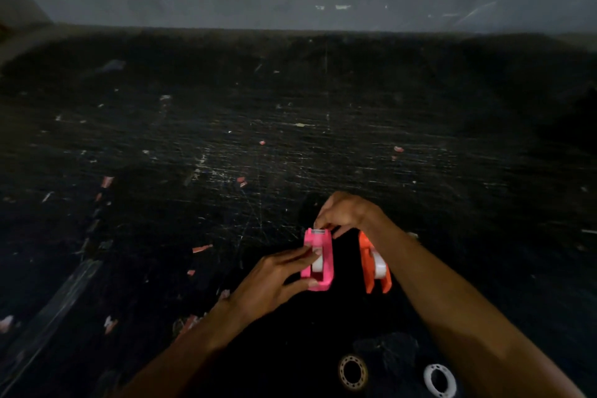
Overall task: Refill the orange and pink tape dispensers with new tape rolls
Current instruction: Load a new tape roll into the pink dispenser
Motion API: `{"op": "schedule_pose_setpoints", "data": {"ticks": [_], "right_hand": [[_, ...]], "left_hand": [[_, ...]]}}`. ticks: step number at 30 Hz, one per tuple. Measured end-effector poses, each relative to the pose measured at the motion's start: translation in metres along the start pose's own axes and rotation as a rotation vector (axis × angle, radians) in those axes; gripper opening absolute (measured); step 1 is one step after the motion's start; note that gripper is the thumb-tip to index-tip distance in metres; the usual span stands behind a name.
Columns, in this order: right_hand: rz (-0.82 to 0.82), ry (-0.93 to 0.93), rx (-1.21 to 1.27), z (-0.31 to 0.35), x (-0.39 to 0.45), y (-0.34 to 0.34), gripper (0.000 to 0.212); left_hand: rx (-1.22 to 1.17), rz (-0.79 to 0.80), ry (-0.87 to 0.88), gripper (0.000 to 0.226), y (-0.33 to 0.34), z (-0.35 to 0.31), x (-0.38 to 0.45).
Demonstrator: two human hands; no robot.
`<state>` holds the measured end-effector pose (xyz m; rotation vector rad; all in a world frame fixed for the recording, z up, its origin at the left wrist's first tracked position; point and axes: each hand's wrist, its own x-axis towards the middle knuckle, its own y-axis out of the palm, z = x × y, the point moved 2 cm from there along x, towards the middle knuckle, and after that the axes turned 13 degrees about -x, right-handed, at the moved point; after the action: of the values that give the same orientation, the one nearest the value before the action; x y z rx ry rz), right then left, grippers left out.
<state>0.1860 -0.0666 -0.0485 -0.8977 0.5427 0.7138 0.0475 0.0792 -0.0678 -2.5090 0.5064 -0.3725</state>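
Dark scratched table is carrying everything, with bits of torn pink scrap scattered beyond and to the left of the hands; grey wall behind.

Left hand is gripping the pink dispenser from its left side, fingers lying across the white roll seated inside. Right hand is pinching narrow at the cutter end of the pink one; looks like it's pulling the tape end onto the blade, but the tape itself is too fine to make out.

Orange dispenser is sitting just right of the pink one, under the right wrist, and is already carrying a white roll. Two empty cores, one brownish and one white, are lying near the table edge, below the right forearm.

Judgement: both refills are nearly done, and threading the pink one is the last bit.

Risks from here:
- tape end slipping out of the pinch and sticking back onto the roll, hard to find again in this light
- tape running skewed over the blade if pulled off-axis
- right wrist knocking the orange dispenser, given it's hovering right over it
- fingertips catching on the cutter teeth
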Motion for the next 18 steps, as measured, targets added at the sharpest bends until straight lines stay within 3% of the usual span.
{"op": "schedule_pose_setpoints", "data": {"ticks": [7,11,15,18], "right_hand": [[-0.148,-0.115,0.004,-0.002,-0.012,0.008,0.018],[-0.471,-0.175,0.193,-0.025,-0.041,-0.002,0.019],[-0.794,-0.171,0.193,-0.065,-0.088,0.000,0.012],[-0.924,-0.120,0.193,-0.086,-0.111,0.018,0.016]], "left_hand": [[-0.029,-0.056,-0.035,0.059,0.001,-0.002,-0.002],[-0.012,-0.117,-0.066,0.064,-0.001,-0.008,-0.002],[0.015,-0.152,-0.059,0.075,0.007,-0.011,-0.005],[-0.008,-0.150,-0.095,0.077,0.014,-0.010,-0.007]]}}
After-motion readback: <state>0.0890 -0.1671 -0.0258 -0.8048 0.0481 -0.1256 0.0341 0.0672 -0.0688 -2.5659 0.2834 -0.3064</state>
